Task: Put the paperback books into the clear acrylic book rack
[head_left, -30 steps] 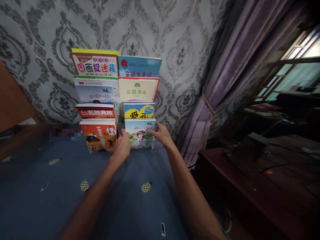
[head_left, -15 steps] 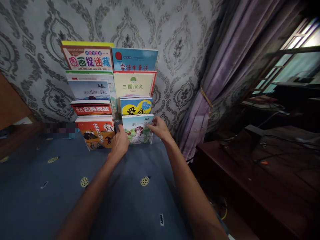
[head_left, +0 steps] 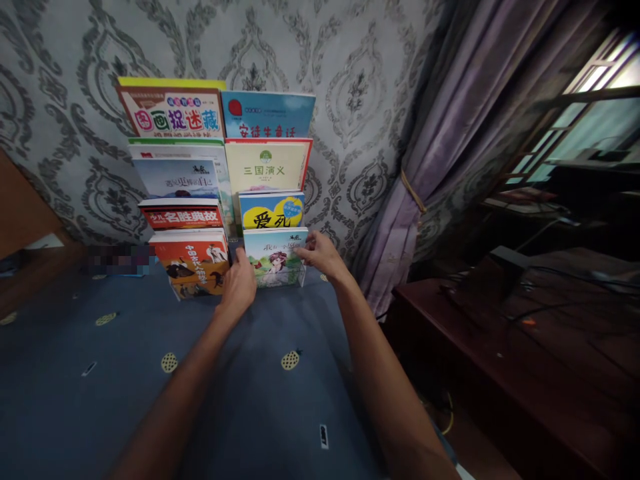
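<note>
The pale-blue book (head_left: pixel 273 261) begins 我有一个; the cream book (head_left: pixel 265 167) reads 三国演义.

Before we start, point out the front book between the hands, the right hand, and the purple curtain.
Front book (head_left: pixel 275 260), head view: middle of its cover.
Right hand (head_left: pixel 323 257), head view: its back.
Purple curtain (head_left: pixel 447 130), head view: its upper folds.

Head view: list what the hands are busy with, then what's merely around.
In use:
- left hand and right hand, either side of
- light-blue book

Merely around:
- purple curtain
- patterned wallpaper
- dark red table
</note>
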Motion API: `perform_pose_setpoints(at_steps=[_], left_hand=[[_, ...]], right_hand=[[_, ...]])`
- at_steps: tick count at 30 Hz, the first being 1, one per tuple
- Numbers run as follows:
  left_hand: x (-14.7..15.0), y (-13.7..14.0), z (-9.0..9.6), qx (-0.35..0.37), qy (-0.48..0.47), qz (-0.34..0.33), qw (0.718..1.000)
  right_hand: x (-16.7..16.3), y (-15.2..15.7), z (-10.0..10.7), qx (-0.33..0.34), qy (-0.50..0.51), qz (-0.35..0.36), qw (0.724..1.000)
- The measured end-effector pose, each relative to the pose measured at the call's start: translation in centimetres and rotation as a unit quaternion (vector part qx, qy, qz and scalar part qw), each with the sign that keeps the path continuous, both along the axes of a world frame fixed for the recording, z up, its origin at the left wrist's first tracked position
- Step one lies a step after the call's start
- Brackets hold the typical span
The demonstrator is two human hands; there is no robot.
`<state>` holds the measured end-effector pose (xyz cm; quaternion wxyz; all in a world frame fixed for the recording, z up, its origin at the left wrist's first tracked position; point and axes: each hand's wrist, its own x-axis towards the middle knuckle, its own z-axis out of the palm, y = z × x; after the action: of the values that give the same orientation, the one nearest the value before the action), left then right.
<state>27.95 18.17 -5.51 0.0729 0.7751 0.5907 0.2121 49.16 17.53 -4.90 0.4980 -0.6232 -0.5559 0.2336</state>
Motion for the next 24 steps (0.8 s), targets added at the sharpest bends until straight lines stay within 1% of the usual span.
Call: perform_pose_setpoints(at_steps=[5,9,17,24], left_hand=[[0.0,-0.2,-0.3,0.004,-0.004,-0.005,1.000],[-0.3,-0.4,-0.5,0.006,-0.007,-0.017,1.000],[-0.5,-0.6,-0.9,0.010,0.004,-0.016,1.000],[-0.8,-0.8,-0.5,-0.009,-0.011,-0.020,1.000]], right_hand=[[0.0,-0.5,0.5,0.003,-0.008,0.009,1.000],[0.2,-0.9,0.8,-0.007,-0.024,0.020,0.999],[1.1,-1.5,1.3,-0.026,-0.065,0.058,0.996],[1.0,-2.0,1.9,-0.039,-0.068,0.068,0.995]])
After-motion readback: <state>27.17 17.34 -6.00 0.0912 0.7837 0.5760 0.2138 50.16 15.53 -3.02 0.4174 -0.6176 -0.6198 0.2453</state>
